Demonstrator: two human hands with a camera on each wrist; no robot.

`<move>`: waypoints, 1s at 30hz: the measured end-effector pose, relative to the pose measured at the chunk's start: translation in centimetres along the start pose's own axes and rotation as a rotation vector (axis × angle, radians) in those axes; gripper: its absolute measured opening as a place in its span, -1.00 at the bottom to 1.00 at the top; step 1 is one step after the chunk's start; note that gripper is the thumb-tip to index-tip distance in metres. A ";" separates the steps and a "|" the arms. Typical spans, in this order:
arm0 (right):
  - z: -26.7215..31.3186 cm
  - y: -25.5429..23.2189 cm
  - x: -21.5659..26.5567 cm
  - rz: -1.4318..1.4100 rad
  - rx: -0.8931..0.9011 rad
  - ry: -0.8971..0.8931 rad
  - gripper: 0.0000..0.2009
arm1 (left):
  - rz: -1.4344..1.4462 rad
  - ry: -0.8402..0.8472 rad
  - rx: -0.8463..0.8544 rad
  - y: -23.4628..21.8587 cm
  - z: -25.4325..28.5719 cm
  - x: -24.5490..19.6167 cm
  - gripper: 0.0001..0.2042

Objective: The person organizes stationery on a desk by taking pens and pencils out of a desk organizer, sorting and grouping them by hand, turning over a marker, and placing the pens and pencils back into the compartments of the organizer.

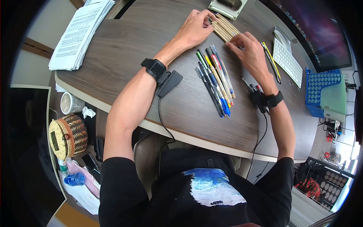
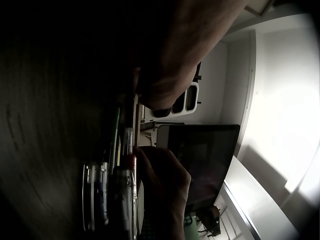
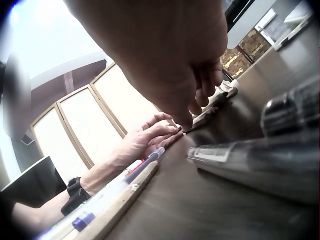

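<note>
A row of plain wooden pencils lies side by side at the back of the desk. My left hand holds the far-left ends, its thumb and index finger on either side of the row. At the near-right ends my right hand has curled fingers and thumb around the row. Between the wrists lies a loose bunch of pens in several colours, including one with a blue cap. In the right wrist view, the right hand bends down over the desk, with the left hand just beyond.
A white keyboard and a monitor stand to the right, with a yellow and a black pencil beside the keyboard. A paper stack lies at the left. A beige device stands behind the pencils. Cables run from both wrist cameras.
</note>
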State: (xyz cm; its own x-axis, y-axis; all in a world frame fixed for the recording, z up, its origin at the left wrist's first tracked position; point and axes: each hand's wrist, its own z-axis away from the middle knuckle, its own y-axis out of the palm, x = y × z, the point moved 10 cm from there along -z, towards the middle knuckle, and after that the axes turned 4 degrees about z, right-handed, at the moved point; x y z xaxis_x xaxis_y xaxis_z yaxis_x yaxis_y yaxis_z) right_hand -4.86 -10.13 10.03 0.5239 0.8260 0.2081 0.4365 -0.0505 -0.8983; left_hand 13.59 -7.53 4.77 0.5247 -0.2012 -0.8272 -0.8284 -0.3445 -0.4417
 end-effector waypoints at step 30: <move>5.4 -0.1 4.1 -0.131 0.399 0.211 -0.77 | -0.037 -0.027 0.019 0.3 0.2 0.0 -0.74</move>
State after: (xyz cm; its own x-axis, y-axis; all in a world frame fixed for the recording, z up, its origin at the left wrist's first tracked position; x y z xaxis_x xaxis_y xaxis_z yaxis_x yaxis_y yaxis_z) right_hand -6.71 -3.70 8.85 0.6382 0.6767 0.3670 0.2150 0.3011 -0.9290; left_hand 13.32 -7.47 4.55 0.5500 -0.1637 -0.8189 -0.8120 -0.3339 -0.4787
